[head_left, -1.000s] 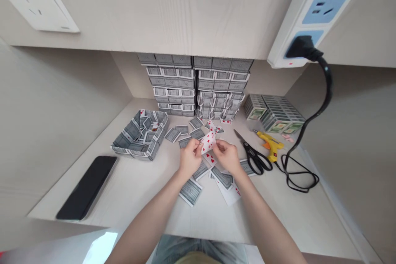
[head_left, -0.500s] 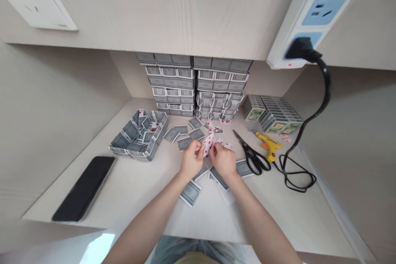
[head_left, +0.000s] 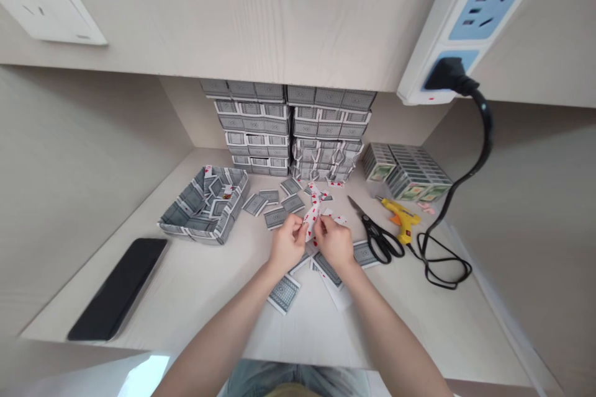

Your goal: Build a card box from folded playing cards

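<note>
Between my two hands is a bent strip of playing cards [head_left: 311,215], its white faces with red pips showing. My left hand [head_left: 288,240] pinches its left edge between thumb and fingers. On the other side, my right hand [head_left: 333,239] has its fingers closed on the strip's right edge. Loose grey-backed cards lie around them, among them a card [head_left: 284,293] in front of my left hand and a card [head_left: 275,218] beyond it. Under my right wrist are a grey-backed card [head_left: 326,268] and a white piece [head_left: 338,295]. My fingers partly cover the strip.
Black-handled scissors [head_left: 378,237] and a yellow glue gun [head_left: 404,218] with a looped black cord [head_left: 447,267] lie at right. Boxed card decks [head_left: 416,167] stand behind. A card-made tray [head_left: 223,229] and a phone [head_left: 118,288] are left. Stacked card-made boxes [head_left: 258,124] rise at the back.
The whole view has shifted slightly to the left. Both hands stay on the card strip, which looks a little straighter and more upright between them.
</note>
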Tool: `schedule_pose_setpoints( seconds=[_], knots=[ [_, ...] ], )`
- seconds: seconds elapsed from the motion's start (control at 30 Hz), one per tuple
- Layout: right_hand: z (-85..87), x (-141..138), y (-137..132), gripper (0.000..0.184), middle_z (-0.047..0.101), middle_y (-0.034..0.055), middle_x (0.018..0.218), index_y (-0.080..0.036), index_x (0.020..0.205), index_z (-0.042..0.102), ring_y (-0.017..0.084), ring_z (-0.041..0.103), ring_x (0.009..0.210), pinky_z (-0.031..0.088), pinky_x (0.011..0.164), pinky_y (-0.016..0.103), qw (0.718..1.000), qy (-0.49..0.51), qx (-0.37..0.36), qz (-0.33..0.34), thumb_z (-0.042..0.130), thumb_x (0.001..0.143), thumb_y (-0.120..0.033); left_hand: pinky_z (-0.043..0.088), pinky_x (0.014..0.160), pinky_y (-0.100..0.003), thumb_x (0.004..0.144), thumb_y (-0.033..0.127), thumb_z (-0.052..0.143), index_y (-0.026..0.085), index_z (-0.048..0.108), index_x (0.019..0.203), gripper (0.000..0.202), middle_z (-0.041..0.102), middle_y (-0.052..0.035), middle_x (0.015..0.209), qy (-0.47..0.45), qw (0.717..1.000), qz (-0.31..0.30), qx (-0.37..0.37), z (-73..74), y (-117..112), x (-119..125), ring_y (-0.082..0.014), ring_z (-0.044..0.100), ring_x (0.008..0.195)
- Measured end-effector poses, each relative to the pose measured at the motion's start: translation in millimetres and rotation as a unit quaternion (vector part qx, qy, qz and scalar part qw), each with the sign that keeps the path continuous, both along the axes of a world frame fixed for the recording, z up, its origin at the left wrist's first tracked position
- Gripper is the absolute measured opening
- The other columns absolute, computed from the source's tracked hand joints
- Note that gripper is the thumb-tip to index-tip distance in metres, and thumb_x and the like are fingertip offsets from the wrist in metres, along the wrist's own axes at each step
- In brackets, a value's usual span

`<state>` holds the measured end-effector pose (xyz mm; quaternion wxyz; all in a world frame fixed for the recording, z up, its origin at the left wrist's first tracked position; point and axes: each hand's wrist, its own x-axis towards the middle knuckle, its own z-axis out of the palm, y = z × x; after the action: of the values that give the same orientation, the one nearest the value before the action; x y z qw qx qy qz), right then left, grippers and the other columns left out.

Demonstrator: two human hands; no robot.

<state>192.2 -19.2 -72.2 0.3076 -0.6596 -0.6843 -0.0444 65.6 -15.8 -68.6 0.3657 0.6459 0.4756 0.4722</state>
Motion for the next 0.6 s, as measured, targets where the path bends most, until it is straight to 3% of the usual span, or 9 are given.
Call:
schedule_pose_setpoints(
  seconds=[0.13, 0.23, 0.3, 0.4, 0.53, 0.6],
  knots=[
    [-3.2, -2, 0, 0.025, 0.063, 0.0053, 0.052, -0.014, 0.073, 0.063, 0.014, 0.056, 0.044, 0.032, 0.047, 0.022, 0.999, 0.001, 0.028, -0.028, 0.043, 0.081, -0.026, 0.031, 0.047, -0.017, 0.078, 0.031, 0.050, 0.018, 0.044, 0.071, 0.016, 0.051, 0.0050, 0.053, 0.006, 1.000, -0.002, 0.003, 1.9, 0, -1, -0.0077, 0.047, 0.048],
    [-0.4, 1, 1, 0.024, 0.066, 0.0056, 0.058, -0.015, 0.074, 0.064, 0.015, 0.059, 0.051, 0.038, 0.052, 0.023, 0.991, 0.131, 0.016, 0.003, 0.045, 0.080, -0.030, 0.034, 0.046, -0.017, 0.074, 0.033, 0.055, 0.018, 0.043, 0.071, 0.019, 0.051, 0.0057, 0.052, -0.070, 0.997, -0.001, -0.042, 1.4, 6, -2, -0.0078, 0.048, 0.046],
    [4.4, 5, 3, 0.023, 0.068, 0.0051, 0.066, -0.017, 0.076, 0.064, 0.016, 0.060, 0.059, 0.042, 0.058, 0.024, 0.962, 0.265, -0.008, 0.069, 0.048, 0.079, -0.033, 0.038, 0.046, -0.018, 0.070, 0.034, 0.058, 0.019, 0.041, 0.071, 0.023, 0.052, 0.0062, 0.051, -0.161, 0.982, -0.003, -0.101, 2.1, 11, -2, -0.0086, 0.050, 0.045],
    [12.7, 8, 7, 0.024, 0.069, 0.0044, 0.076, -0.018, 0.079, 0.065, 0.018, 0.061, 0.070, 0.045, 0.065, 0.027, 0.865, 0.477, -0.057, 0.146, 0.054, 0.075, -0.039, 0.046, 0.049, -0.023, 0.062, 0.035, 0.065, 0.019, 0.039, 0.072, 0.033, 0.056, 0.0058, 0.054, -0.280, 0.940, -0.009, -0.194, 6.6, 15, -1, -0.0111, 0.055, 0.048],
    [17.0, 1, 9, 0.036, 0.069, 0.0044, 0.081, -0.018, 0.083, 0.065, 0.019, 0.061, 0.071, 0.047, 0.064, 0.029, 0.642, 0.726, -0.178, 0.173, 0.050, 0.076, -0.049, 0.050, 0.054, -0.027, 0.053, 0.034, 0.073, 0.018, 0.041, 0.072, 0.040, 0.060, 0.0035, 0.059, -0.333, 0.907, -0.030, -0.254, 13.8, 13, 0, -0.0132, 0.060, 0.055],
    [15.5, -4, 9, 0.032, 0.068, 0.0034, 0.077, -0.018, 0.083, 0.064, 0.017, 0.061, 0.068, 0.047, 0.061, 0.028, 0.559, 0.781, -0.223, 0.169, 0.055, 0.074, -0.047, 0.051, 0.055, -0.027, 0.052, 0.034, 0.074, 0.017, 0.042, 0.071, 0.041, 0.061, 0.0029, 0.060, -0.333, 0.905, -0.044, -0.260, 15.5, 11, 0, -0.0135, 0.061, 0.056]
  ],
)
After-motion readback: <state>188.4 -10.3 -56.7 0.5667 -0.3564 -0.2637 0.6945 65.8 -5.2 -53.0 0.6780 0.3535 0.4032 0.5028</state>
